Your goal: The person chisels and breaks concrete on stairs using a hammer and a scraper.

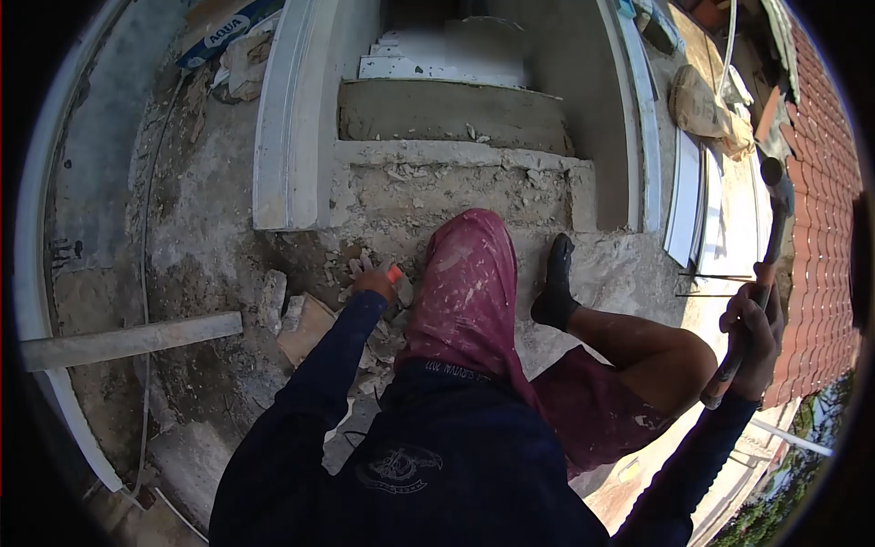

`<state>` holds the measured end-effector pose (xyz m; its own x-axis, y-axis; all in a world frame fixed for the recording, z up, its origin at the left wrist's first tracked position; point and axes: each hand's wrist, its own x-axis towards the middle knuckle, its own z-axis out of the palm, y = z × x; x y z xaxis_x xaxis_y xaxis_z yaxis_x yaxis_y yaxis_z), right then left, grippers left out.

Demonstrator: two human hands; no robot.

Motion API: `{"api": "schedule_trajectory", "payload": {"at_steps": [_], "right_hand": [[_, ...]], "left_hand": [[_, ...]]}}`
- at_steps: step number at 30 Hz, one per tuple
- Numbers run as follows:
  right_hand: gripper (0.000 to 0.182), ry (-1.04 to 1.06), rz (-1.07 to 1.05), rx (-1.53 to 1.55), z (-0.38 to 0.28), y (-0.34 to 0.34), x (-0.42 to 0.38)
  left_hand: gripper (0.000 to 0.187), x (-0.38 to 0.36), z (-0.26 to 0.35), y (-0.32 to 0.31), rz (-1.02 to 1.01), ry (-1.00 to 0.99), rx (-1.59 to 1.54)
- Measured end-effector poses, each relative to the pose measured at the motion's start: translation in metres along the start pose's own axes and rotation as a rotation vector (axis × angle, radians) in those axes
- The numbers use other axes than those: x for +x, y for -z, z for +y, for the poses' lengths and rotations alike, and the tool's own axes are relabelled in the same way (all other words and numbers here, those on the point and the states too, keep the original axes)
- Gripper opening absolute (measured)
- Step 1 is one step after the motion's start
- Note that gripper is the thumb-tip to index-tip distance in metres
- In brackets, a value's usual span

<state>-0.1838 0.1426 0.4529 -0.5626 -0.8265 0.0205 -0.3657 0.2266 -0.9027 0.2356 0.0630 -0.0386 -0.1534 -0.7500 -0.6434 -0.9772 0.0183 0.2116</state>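
My right hand (755, 333) is wrapped round the handle of a hammer (777, 214), raised at the right side with its head uppermost. Low over the broken rubble in front of the doorway is my left hand (374, 281), seen from the back. A small bright orange-red piece (395, 273) shows at its thumb side, and my fingers are closed by it; the rest of that object is hidden. Beside the left hand lie a flat tan slab (307, 330) and grey concrete chunks (272, 301). My bent knees are on either side of the middle, with one dark-socked foot (554, 284) on the floor.
Ahead, a chipped concrete step (456, 187) leads up between door frames (292, 118). A wooden beam (137, 339) reaches in from the left. Long white panels (685, 201), a paper sack (700, 102) and a tiled roof (825, 237) are at the right.
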Motion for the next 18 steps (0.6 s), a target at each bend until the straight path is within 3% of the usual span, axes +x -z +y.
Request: {"api": "schedule_trajectory", "payload": {"at_steps": [3,6,8,11,14,18], "right_hand": [[0.054,0.101,-0.151,-0.113,-0.029,0.028,0.057],[0.042,0.182,-0.236,-0.325,-0.024,-0.006,0.123],[0.034,0.142,-0.379,-0.282,-0.008,-0.068,0.158],[0.041,0.116,-0.681,-0.234,0.042,-0.180,0.214],[0.045,0.166,-0.881,-0.228,0.099,-0.293,0.264],[0.053,0.475,-0.844,-0.165,0.184,-0.423,0.258]], "left_hand": [[0.072,0.000,-0.005,0.002,-0.039,0.015,-0.020],[0.069,-0.010,0.005,0.016,-0.053,-0.020,-0.001],[0.063,-0.010,0.002,0.007,0.049,-0.025,-0.012],[0.049,-0.023,0.012,0.040,-0.031,-0.029,0.003],[0.034,-0.027,-0.013,0.042,0.040,-0.147,-0.266],[0.033,-0.068,-0.029,0.104,0.196,0.260,-0.487]]}}
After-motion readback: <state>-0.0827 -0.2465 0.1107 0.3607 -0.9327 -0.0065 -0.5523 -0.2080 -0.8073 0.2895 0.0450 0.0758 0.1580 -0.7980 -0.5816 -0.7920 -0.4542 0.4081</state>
